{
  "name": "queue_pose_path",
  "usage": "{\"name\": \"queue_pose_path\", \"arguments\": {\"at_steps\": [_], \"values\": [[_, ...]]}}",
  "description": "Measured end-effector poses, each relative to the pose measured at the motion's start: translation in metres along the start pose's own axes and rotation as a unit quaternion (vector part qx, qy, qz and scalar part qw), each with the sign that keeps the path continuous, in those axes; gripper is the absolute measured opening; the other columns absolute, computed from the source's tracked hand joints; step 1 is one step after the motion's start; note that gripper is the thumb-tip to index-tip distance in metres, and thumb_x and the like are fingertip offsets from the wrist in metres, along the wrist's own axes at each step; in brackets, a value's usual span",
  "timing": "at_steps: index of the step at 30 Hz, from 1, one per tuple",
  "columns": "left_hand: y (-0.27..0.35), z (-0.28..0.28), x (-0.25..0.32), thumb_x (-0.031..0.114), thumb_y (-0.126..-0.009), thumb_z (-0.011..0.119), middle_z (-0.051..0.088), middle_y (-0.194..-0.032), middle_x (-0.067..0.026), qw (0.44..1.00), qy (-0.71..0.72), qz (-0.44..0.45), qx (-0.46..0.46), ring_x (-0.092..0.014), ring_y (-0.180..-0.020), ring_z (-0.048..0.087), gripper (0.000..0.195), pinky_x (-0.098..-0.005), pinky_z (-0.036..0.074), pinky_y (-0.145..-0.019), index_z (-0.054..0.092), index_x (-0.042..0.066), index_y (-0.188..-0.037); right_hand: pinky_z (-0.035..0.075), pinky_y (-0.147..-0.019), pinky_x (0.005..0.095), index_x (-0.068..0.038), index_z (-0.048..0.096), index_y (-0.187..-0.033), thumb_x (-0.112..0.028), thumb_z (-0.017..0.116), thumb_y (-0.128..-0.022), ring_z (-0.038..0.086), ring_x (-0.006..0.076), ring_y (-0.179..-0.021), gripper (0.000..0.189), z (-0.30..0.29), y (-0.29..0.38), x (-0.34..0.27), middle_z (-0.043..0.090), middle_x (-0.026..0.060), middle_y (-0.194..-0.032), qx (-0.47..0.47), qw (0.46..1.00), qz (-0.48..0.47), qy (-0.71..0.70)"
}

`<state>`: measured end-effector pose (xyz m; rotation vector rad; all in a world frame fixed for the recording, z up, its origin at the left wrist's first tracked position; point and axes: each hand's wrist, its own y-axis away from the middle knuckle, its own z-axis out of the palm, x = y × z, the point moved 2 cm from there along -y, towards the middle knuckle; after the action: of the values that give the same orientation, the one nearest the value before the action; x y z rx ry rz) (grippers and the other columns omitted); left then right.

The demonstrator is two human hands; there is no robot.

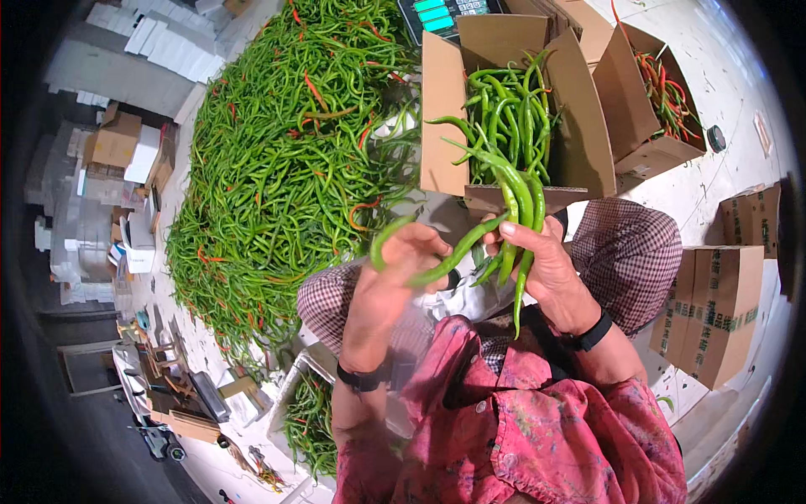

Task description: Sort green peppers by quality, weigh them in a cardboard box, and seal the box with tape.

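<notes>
My right hand (546,255) grips a small bunch of long green chili peppers (517,192), its thumb across their middle. Blurred by motion, my left hand (393,268) has curled fingers around one or two peppers. One curved green pepper (463,252) spans the gap between my hands, its tip near my right thumb. Just beyond them stands an open cardboard box (444,113), partly filled with green peppers (513,120). The bunch overlaps the box's near edge in the picture. A large heap of green peppers (277,164) with scattered red ones spreads to the left.
A scale with lit displays (434,14) sits behind the box. Another cardboard box (630,107) at right holds red and green peppers. A taped carton (708,315) stands at lower right. A white foam bin (286,394) with peppers is at lower left, close to my left arm.
</notes>
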<state>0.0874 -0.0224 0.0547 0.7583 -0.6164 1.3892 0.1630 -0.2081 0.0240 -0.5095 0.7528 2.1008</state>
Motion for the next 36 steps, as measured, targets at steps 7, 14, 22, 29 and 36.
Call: {"name": "queue_pose_path", "arguments": {"at_steps": [7, 14, 22, 29, 36], "values": [[-0.007, 0.017, 0.023, 0.007, -0.092, 0.052, 0.056, -0.098, -0.0115, 0.985, -0.090, 0.050, 0.136, -0.020, -0.096, 0.056, 0.022, -0.0322, 0.048, -0.080, 0.053, -0.003, -0.111, 0.051, -0.075, 0.0315, -0.003, 0.052, -0.118, -0.018, 0.056, -0.094, 0.059, 0.0168, -0.083, 0.028, -0.025, 0.011, -0.016, 0.062, 0.0102, -0.103, -0.030, 0.997, -0.005, -0.073], [-0.101, 0.019, 0.043, -0.003, -0.088, 0.056, 0.056, -0.117, -0.0140, 0.889, -0.379, 0.157, 0.202, -0.023, -0.108, 0.056, 0.043, -0.0363, 0.049, -0.092, 0.046, -0.001, -0.130, 0.048, -0.078, 0.0332, 0.000, 0.051, -0.121, -0.017, 0.058, -0.091, 0.057, 0.0162, -0.083, 0.036, -0.036, 0.014, -0.040, 0.060, 0.0078, -0.098, -0.055, 0.990, -0.018, -0.127], [-0.196, -0.028, -0.023, 0.002, -0.073, 0.068, 0.056, -0.114, -0.0194, 0.547, -0.807, 0.209, 0.071, -0.035, -0.102, 0.055, 0.067, -0.0440, 0.041, -0.093, 0.044, 0.005, -0.136, 0.044, -0.074, 0.0308, 0.000, 0.051, -0.122, -0.019, 0.057, -0.091, 0.053, 0.0144, -0.078, 0.037, -0.048, 0.008, -0.059, 0.057, 0.0055, -0.092, -0.059, 0.981, -0.046, -0.178], [-0.207, -0.033, -0.009, 0.010, -0.078, 0.066, 0.061, -0.083, -0.0108, 0.487, -0.849, 0.188, -0.075, -0.032, -0.085, 0.057, 0.015, -0.0414, 0.046, -0.077, 0.069, 0.009, -0.093, 0.041, -0.071, 0.0296, 0.001, 0.050, -0.122, -0.020, 0.060, -0.088, 0.052, 0.0147, -0.073, 0.041, -0.060, 0.005, -0.078, 0.057, 0.0064, -0.088, -0.031, 0.984, -0.057, -0.168], [-0.180, 0.026, 0.074, 0.000, -0.082, 0.058, 0.066, -0.084, -0.0127, 0.618, -0.769, 0.120, -0.111, -0.028, -0.076, 0.065, 0.026, -0.0340, 0.051, -0.066, 0.068, 0.005, -0.105, 0.041, -0.069, 0.0303, 0.001, 0.050, -0.122, -0.019, 0.059, -0.088, 0.051, 0.0150, -0.072, 0.041, -0.064, -0.002, -0.084, 0.058, 0.0070, -0.087, -0.011, 0.984, -0.053, -0.172]]}}
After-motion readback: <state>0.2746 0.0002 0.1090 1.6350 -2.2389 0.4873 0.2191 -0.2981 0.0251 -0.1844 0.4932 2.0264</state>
